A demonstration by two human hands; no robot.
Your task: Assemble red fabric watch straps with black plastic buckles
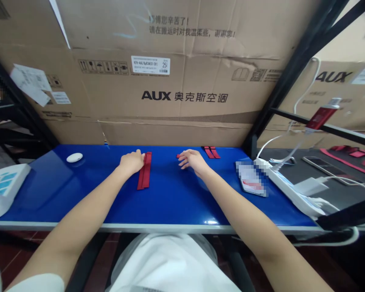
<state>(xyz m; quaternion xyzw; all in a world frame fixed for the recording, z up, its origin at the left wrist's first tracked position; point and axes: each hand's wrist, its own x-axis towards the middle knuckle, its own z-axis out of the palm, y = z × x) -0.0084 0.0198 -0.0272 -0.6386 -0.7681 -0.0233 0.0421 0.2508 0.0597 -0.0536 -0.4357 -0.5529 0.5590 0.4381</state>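
My left hand (132, 162) is closed, its fingertips at the upper left edge of a pair of flat red fabric straps (144, 172). These straps lie side by side on the blue table, slightly slanted, their lower ends uneven. Off to the right, my right hand (193, 161) hovers low with loosely bent, parted fingers and no visible object in them. A small red piece (178, 155) shows just beside its fingertips, partly hidden. Farther back lie two short red straps (211, 152) with dark bands near their upper ends.
The blue table (170, 207) ends at a large cardboard box (182, 77). A phone (252, 179) and white power strip (288, 188) lie on the right, near a black metal frame (287, 77). At left are a white oval object (74, 157) and a white device (7, 190).
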